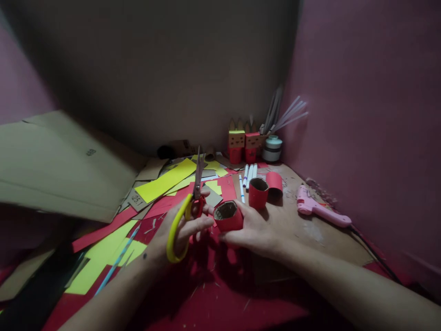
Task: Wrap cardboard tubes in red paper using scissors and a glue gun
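Observation:
My left hand [193, 225] is closed on a pair of scissors [178, 230] with yellow and red handles, blades pointing up and away from me. In my right hand [253, 227] is a short cardboard tube wrapped in red paper [229, 223], its open top tilted toward me. The fingers of my left hand come close to this tube; whether they touch it I cannot tell. Just behind my right hand, a second red-wrapped tube [257, 195] stands upright. Beside it lies another red tube [274, 184] on its side.
A pink glue gun [322, 209] lies at the right, its cord running toward me. White markers [251, 174] lie behind the tubes. Two box-headed paper figures [236, 147] and a pale jar [272, 149] stand at the back. Yellow paper [165, 179] and cardboard scraps cover the left; a large cardboard sheet [69, 161] leans there.

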The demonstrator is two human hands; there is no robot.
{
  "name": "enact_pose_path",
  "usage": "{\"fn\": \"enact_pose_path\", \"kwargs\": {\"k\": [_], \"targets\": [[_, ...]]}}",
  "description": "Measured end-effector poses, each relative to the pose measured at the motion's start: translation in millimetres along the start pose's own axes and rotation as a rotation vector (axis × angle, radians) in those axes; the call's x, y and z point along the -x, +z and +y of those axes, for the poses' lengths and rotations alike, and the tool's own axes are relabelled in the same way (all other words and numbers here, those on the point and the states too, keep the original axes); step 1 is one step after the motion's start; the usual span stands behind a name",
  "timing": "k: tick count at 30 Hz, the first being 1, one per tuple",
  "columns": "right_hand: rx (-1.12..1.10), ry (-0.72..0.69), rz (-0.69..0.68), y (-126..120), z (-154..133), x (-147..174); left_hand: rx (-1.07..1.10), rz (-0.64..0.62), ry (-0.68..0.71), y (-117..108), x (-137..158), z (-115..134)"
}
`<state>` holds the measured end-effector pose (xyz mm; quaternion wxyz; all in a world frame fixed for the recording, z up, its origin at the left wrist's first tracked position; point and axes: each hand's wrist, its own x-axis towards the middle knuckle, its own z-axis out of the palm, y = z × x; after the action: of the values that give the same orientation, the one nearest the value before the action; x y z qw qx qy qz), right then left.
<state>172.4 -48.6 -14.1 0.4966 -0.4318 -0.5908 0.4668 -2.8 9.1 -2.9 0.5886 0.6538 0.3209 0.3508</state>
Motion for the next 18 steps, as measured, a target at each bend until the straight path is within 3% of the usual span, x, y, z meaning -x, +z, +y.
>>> {"fn": "enact_pose_path", "kwargs": {"k": [8,14,18], "targets": [[0.102,0.032,0.035,0,2,2,-0.199,0.097,-0.139,-4,9,11],[0.151,0.120,0.140,-13,-16,4,-0.515,-0.090,-0.028,-41,18,26],[0.134,0.110,0.158,-18,-27,6,-0.652,-0.189,-0.010,-44,20,27]]}}
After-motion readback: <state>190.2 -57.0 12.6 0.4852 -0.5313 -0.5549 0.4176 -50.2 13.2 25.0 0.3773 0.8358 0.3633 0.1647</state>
